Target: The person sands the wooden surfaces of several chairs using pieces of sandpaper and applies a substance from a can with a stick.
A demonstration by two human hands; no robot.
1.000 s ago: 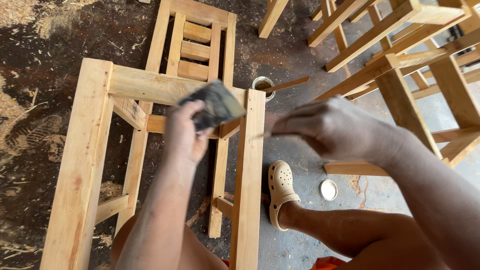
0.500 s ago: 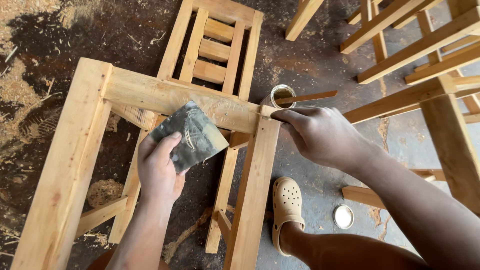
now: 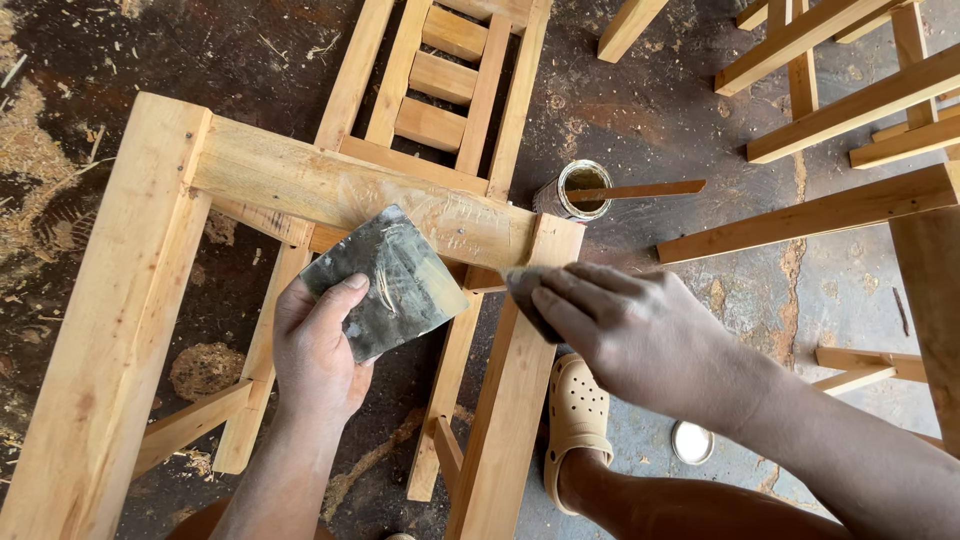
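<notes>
My left hand [image 3: 318, 350] holds a flat grey metal plate [image 3: 385, 280] smeared with pale filler, thumb on top, just below the top rail of an unfinished wooden frame [image 3: 330, 190]. My right hand [image 3: 640, 335] grips a small dark scraper [image 3: 528, 295] and presses its tip against the joint where the rail meets the right leg [image 3: 515, 400]. The rail near that joint looks shiny and wet.
A small open tin [image 3: 575, 188] with a wooden stick across it stands on the dirty floor behind the frame. Its lid [image 3: 692, 442] lies by my foot in a cream clog [image 3: 578, 420]. More wooden frames [image 3: 850, 110] crowd the right; another lies under the rail.
The left hand with the plate has come down from above the rail to below it. The right hand has moved left and down onto the corner joint. The camera has come closer.
</notes>
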